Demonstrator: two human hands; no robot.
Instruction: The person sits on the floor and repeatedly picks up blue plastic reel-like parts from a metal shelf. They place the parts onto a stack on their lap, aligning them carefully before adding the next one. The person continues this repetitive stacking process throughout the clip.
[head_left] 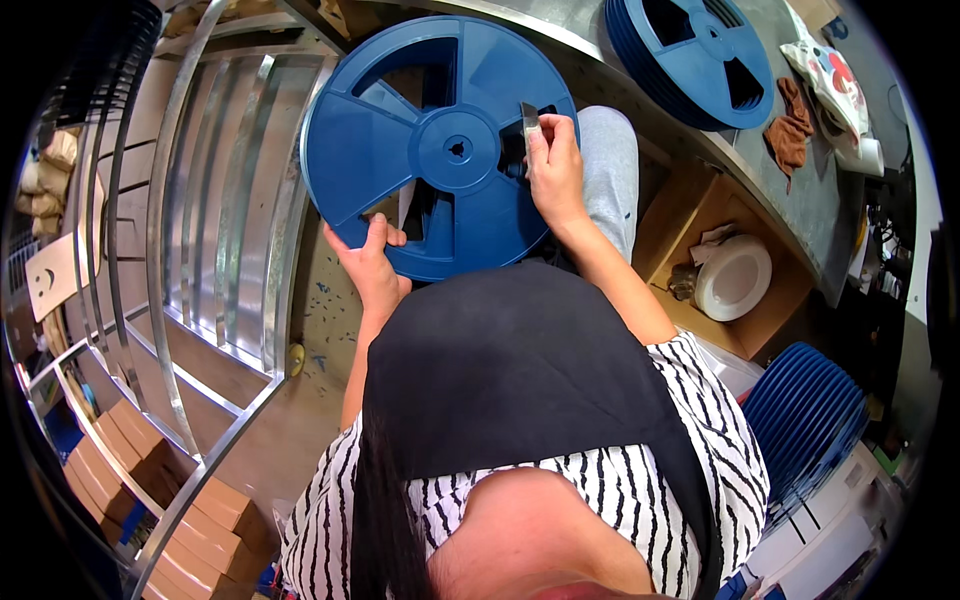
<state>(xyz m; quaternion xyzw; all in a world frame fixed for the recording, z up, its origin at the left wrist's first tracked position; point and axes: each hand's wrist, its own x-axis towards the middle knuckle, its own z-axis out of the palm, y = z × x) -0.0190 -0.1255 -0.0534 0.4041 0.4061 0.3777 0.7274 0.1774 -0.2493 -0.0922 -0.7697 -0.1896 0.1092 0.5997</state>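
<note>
While the left hand only pinches the blue reel at its 7 o'clock rim on her lap, the right hand pinches a metal blade at 3 o'clock; a slip could nick fingers, I reckon.

- A stack of blue reels on the grey table
- A brown rag
- A white tape roll in a cardboard box
- More blue reels stacked at lower right
- A metal rack at left

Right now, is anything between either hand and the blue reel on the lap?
Nothing visible. The left hand grips the blue reel at its lower rim, and the right hand presses a small metal blade against its face near the hub.
</note>
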